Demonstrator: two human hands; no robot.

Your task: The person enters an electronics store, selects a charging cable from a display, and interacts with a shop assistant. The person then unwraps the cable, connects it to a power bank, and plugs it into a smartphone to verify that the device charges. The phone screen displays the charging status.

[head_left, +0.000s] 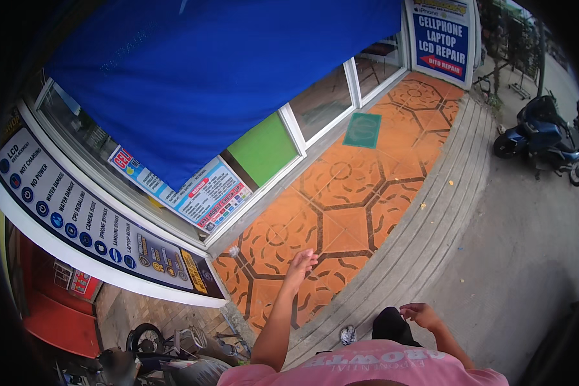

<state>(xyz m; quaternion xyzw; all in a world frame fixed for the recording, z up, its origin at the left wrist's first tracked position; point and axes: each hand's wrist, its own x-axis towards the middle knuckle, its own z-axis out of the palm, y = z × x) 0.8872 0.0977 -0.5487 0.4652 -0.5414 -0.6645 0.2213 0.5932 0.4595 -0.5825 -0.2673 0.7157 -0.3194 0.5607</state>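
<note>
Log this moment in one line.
left hand: looks empty, above orange tiles | right hand: looks empty, beside black-clad leg | blue scooter: parked

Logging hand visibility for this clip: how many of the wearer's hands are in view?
2. The left hand shows against the orange patterned tiles; the right hand is just right of the dark-clothed leg. Neither is hidden.

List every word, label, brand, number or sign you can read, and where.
I won't copy wording; lettering stands on:
Curved white signboard: dark list, legible; lower-end print too small.
Blue-and-white upright sign: large white lettering, legible.
Window poster: headings legible, small lines blurred.
Blue cloth: faint lettering.
Pink shirt: pale lettering, upside down.
Green mat: marks unreadable.
</note>
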